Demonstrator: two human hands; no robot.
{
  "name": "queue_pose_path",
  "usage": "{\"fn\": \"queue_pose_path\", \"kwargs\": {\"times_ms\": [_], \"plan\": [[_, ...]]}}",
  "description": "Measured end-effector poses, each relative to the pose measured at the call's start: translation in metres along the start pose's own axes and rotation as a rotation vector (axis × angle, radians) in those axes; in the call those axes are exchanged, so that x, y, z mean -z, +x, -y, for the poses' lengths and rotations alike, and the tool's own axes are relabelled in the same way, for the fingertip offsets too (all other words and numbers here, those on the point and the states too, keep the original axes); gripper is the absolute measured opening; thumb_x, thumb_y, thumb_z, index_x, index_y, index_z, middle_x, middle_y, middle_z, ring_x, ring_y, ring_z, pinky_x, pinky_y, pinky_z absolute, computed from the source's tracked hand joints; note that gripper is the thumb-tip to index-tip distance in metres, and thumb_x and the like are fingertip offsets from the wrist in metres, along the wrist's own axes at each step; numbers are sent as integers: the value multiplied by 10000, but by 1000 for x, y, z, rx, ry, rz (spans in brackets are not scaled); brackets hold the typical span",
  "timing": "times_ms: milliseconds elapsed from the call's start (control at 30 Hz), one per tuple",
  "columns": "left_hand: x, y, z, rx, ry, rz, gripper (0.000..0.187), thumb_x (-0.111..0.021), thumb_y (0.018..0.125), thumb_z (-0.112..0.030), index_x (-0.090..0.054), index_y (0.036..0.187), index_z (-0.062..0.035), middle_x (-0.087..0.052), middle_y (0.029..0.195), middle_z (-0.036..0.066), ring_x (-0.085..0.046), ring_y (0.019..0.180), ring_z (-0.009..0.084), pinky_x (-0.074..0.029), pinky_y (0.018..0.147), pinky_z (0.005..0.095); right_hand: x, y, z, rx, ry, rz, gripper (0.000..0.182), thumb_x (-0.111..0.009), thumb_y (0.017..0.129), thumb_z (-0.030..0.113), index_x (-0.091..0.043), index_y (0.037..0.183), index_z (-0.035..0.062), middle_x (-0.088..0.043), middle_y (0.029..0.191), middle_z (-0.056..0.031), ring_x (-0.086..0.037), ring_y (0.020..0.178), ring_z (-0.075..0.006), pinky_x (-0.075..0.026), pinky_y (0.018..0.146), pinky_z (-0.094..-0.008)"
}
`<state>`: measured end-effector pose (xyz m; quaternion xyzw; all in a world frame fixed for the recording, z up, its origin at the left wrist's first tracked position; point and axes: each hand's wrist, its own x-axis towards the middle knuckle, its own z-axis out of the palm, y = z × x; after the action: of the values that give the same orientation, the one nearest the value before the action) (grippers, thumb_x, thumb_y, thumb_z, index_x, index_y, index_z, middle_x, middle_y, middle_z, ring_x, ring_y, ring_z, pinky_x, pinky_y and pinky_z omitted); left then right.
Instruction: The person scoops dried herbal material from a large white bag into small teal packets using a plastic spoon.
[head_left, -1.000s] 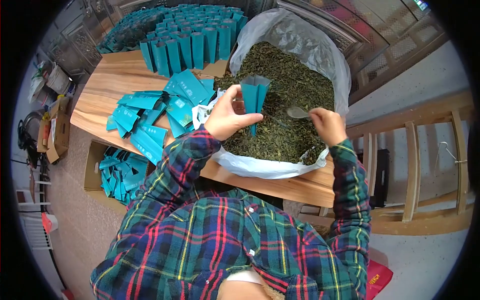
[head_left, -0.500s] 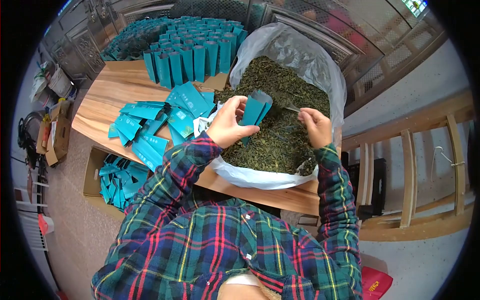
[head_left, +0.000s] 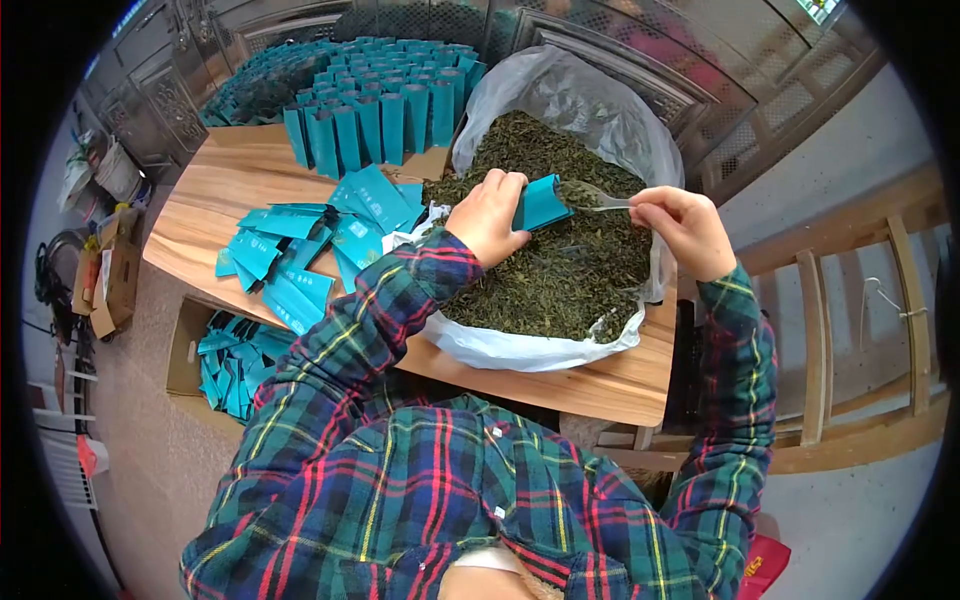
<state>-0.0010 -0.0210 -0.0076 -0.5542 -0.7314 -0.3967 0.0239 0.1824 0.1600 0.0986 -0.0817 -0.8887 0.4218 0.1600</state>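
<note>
My left hand [head_left: 488, 220] is closed around a teal packet [head_left: 543, 204], which lies tilted over with its mouth toward the right. My right hand [head_left: 690, 230] pinches the handle of a small pale spoon [head_left: 610, 203]. The spoon's bowl end points left, right at the packet's mouth, with dark leaves around it. Both hands are above a heap of dried green tea leaves [head_left: 560, 290] in a large clear plastic bag [head_left: 625, 110]. Left of the bag, flat teal packets [head_left: 290, 285] lie loosely piled on the wooden table [head_left: 200, 220].
Many upright teal packets [head_left: 380, 120] stand in rows at the table's back. A cardboard box [head_left: 185, 360] of teal packets sits on the floor at left. To the right is a wooden rack [head_left: 815, 350]. Patterned metal doors [head_left: 720, 110] rise behind the table.
The packet has gone from upright to tilted rightward in my left hand. My right hand has moved right and slightly up, and the spoon's end now meets the packet's mouth.
</note>
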Motion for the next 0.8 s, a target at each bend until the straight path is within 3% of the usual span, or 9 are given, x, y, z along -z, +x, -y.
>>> {"fn": "queue_pose_path", "kwargs": {"times_ms": [67,100,200,333,500,600,667,800], "plan": [[0,0,-7,-7,42,-3,558,-706,630,-152,-421,1098,-41,-465,1002,181,-519,937,375,-451,785,436,0,6,19,160,-444,84,155,-561,853,67,-599,983,-7,-647,814,-102,-629,735,-165,-497,668,-264],[-1,2,-9,-11,63,-4,559,-705,630,-150,-418,1098,-42,-464,999,180,-523,931,375,-454,776,439,-2,9,26,159,-444,79,155,-561,853,67,-599,983,-7,-647,814,-102,-629,735,-165,-497,668,-264],[-4,8,-16,40,57,47,574,-709,639,-150,-416,1119,-34,-460,1021,177,-510,966,364,-445,803,419,-11,16,44,339,-958,200,149,-569,803,68,-595,938,7,-629,822,-139,-624,748,-264,-491,659,-322],[-12,14,-20,86,21,104,580,-710,647,-156,-416,1129,-27,-456,1041,176,-504,983,361,-442,818,411,-25,14,67,283,-1149,304,124,-549,790,60,-589,900,19,-620,848,-154,-593,786,-326,-482,662,-371],[-15,11,-14,47,-72,62,602,-729,634,-151,-419,1133,-19,-450,1048,166,-514,972,348,-448,826,394,-16,2,79,288,-1151,170,141,-547,783,50,-591,915,32,-617,844,-144,-600,797,-310,-483,668,-373],[-19,10,-8,-13,-182,-8,604,-743,634,-120,-423,1135,-18,-477,1052,140,-543,954,297,-458,816,366,-9,-8,67,438,-974,-128,82,-539,759,18,-567,836,25,-595,753,-142,-602,727,-323,-484,648,-382],[-17,9,-4,-37,-231,-45,605,-750,634,-105,-424,1136,-18,-490,1054,127,-558,945,272,-463,811,351,-8,-13,53,415,-913,-173,89,-548,773,31,-576,856,24,-602,772,-147,-604,735,-324,-484,651,-379],[3,1,0,165,-538,24,581,-752,657,-51,-431,1141,-29,-537,1055,82,-577,929,185,-473,788,305,-15,-26,12,329,-739,-274,114,-567,810,68,-601,909,24,-620,824,-162,-609,761,-326,-483,660,-370]]}}
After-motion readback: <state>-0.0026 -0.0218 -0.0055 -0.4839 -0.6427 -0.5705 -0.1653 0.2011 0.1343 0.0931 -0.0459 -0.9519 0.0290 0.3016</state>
